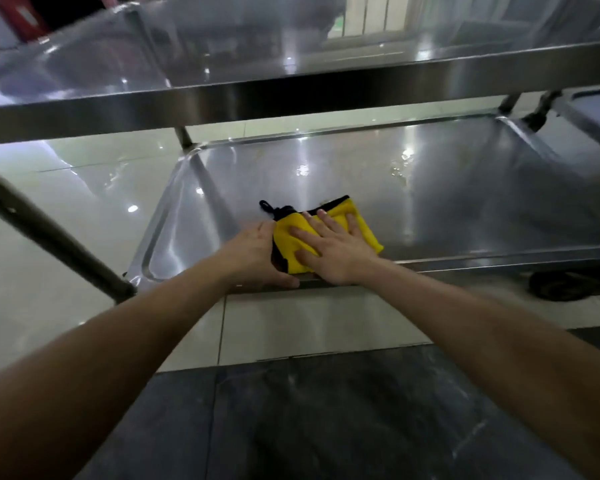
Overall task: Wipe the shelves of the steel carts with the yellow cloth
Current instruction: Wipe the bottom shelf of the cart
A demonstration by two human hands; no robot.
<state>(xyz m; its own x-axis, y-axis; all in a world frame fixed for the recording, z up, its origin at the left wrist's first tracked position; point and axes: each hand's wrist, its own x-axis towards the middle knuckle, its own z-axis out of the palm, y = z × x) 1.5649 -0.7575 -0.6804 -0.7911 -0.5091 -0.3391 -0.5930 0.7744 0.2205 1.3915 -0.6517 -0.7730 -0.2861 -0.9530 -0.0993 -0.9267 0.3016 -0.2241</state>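
The yellow cloth, folded and edged in black, lies on the lower shelf of a steel cart, close to the shelf's near rim and left of its middle. A small black loop sticks out from the cloth's far left corner onto the bare steel. The right hand lies flat on top of the cloth, palm down, with the fingers straight and spread across the yellow fabric. The left hand is just beside it, the two almost touching, and holds the cloth's left edge: its fingers bend over the edge from above, while its thumb stretches along the shelf's near rim below the cloth's dark corner. Both bare forearms reach in under the upper shelf, whose shiny tray fills the top of the view and whose front rim crosses it from side to side. A few wet spots glint on the lower shelf, well to the right of the cloth. A round cart post slants down at the left, and a dark caster sits under the shelf's near right corner. Part of a second cart shows at the far right. Pale glossy floor tiles lie beneath, meeting a dark stone strip nearer the person.
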